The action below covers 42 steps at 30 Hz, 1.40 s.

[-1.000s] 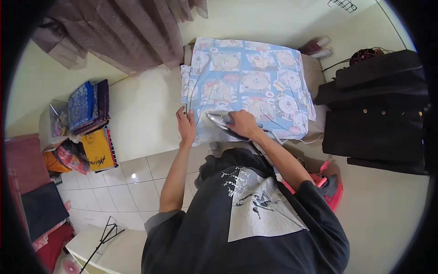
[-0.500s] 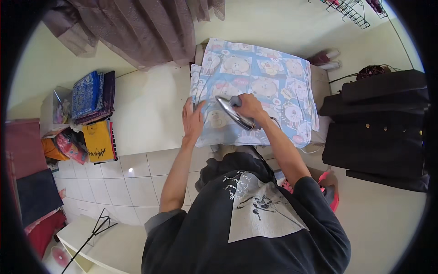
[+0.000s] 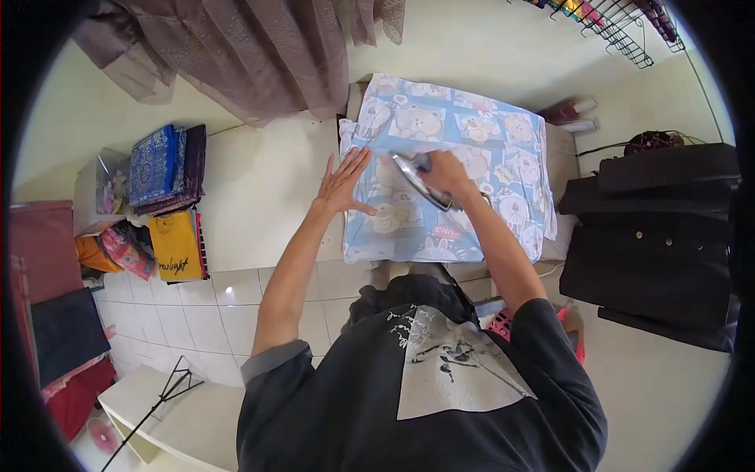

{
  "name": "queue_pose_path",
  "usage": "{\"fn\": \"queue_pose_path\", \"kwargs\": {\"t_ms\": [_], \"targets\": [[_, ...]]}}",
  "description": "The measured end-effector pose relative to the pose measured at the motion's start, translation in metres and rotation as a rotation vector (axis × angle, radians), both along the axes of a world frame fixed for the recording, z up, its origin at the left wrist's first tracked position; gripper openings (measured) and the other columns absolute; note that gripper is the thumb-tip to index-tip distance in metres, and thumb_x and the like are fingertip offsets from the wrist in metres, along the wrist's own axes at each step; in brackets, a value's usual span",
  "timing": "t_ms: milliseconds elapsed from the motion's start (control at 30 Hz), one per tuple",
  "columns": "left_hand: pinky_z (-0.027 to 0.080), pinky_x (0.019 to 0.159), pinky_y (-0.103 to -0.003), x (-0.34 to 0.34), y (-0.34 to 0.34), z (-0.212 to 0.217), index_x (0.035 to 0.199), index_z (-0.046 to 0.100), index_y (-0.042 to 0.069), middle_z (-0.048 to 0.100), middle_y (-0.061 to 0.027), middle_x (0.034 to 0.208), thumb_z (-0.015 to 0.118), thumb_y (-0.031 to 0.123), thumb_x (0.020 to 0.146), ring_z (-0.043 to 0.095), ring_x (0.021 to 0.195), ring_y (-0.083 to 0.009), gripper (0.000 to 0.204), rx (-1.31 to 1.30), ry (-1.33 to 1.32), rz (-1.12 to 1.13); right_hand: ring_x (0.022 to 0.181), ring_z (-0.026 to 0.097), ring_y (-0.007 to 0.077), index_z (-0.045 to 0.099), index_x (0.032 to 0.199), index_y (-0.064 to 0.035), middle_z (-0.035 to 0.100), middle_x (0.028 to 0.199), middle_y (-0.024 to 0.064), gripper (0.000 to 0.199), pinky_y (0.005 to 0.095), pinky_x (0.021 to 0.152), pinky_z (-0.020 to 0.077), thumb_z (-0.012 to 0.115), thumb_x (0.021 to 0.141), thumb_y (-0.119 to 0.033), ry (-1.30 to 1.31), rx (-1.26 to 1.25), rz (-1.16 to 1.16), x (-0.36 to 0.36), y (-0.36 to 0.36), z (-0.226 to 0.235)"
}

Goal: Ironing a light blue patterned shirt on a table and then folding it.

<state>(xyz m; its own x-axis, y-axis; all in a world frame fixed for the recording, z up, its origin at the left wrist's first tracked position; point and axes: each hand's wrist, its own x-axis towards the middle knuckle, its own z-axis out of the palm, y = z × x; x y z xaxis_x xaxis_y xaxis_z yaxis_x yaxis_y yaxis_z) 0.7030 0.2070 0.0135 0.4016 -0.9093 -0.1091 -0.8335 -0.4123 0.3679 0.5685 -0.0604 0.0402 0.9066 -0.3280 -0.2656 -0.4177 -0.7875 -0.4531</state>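
Note:
A light blue cloth (image 3: 472, 134) printed with cartoon bears and rabbits lies spread over a padded surface, with small wrinkles near its left edge. My right hand (image 3: 448, 173) is wrapped round the handle of a clothes iron (image 3: 417, 181). The iron's silver body rests on or just above the left middle of the cloth, its tip pointing up and left; motion smears it slightly. At the cloth's left edge, my left hand (image 3: 344, 186) has its fingers spread, the thumb reaching over the cloth. Whether that palm presses down I cannot tell.
Left of the cloth runs a white tabletop (image 3: 267, 173). Folded blue and dark cloths (image 3: 161, 169) and a yellow cloth (image 3: 174, 244) lie at its far left end. A dark jacket (image 3: 653, 236) hangs at right, bottles (image 3: 578, 114) stand behind, and a curtain (image 3: 259, 63) hangs at the back.
My left hand has moved forward along the cloth's left edge and its fingers have spread. My right hand has shifted slightly with the iron. The whole view has tilted a little.

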Motion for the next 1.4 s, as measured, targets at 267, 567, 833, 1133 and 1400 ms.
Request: {"fn": "queue_pose_path", "kwargs": {"t_ms": [267,567,833,1133,1400], "targets": [[0.012,0.122,-0.060,-0.010,0.052,-0.009,0.162,0.008,0.022,0.002,-0.0121,0.169,0.088,0.065,0.049,0.009,0.155,-0.0329,0.145,0.010,0.129,0.093,0.100,0.067,0.0398,0.071,0.109,-0.0070,0.071,0.103,0.0204,0.041,0.0491,0.087,0.0547,0.075,0.080,-0.036,0.156,-0.021,0.043,-0.007,0.048,0.028],[0.026,0.120,-0.051,-0.051,0.081,-0.017,0.161,0.019,0.032,-0.001,-0.0195,0.167,0.086,0.036,0.073,0.018,0.152,-0.0388,0.111,-0.235,0.278,0.132,0.100,0.068,0.0388,0.071,0.113,-0.0081,0.071,0.105,0.0197,0.044,0.0493,0.087,0.0554,0.077,0.078,-0.034,0.151,-0.040,0.285,-0.005,0.069,0.036],[0.046,0.100,-0.043,-0.089,0.103,-0.020,0.140,0.045,0.006,0.028,-0.0221,0.153,0.088,0.035,0.074,0.048,0.127,-0.0343,0.084,-0.283,0.505,0.502,0.099,0.068,0.0388,0.071,0.111,-0.0084,0.072,0.103,0.0192,0.042,0.0493,0.086,0.0549,0.076,0.078,-0.034,0.152,-0.031,0.257,-0.023,0.068,0.022],[0.047,0.064,-0.027,-0.158,0.127,-0.078,0.095,0.059,-0.002,0.062,-0.0040,0.079,0.080,0.028,0.087,0.058,0.072,-0.0112,0.037,-0.510,0.917,0.789,0.105,0.067,0.0380,0.068,0.121,-0.0144,0.070,0.107,0.0190,0.045,0.0531,0.091,0.0528,0.076,0.081,-0.035,0.201,-0.058,0.356,-0.056,0.127,0.034],[0.055,0.088,-0.033,-0.163,0.124,-0.060,0.115,0.059,-0.001,0.062,-0.0091,0.110,0.072,0.016,0.094,0.064,0.094,-0.0172,0.030,-0.519,1.165,0.896,0.102,0.068,0.0352,0.069,0.122,-0.0182,0.071,0.103,0.0164,0.043,0.0498,0.088,0.0547,0.075,0.081,-0.028,0.201,-0.133,0.425,-0.096,0.118,0.039]]}}
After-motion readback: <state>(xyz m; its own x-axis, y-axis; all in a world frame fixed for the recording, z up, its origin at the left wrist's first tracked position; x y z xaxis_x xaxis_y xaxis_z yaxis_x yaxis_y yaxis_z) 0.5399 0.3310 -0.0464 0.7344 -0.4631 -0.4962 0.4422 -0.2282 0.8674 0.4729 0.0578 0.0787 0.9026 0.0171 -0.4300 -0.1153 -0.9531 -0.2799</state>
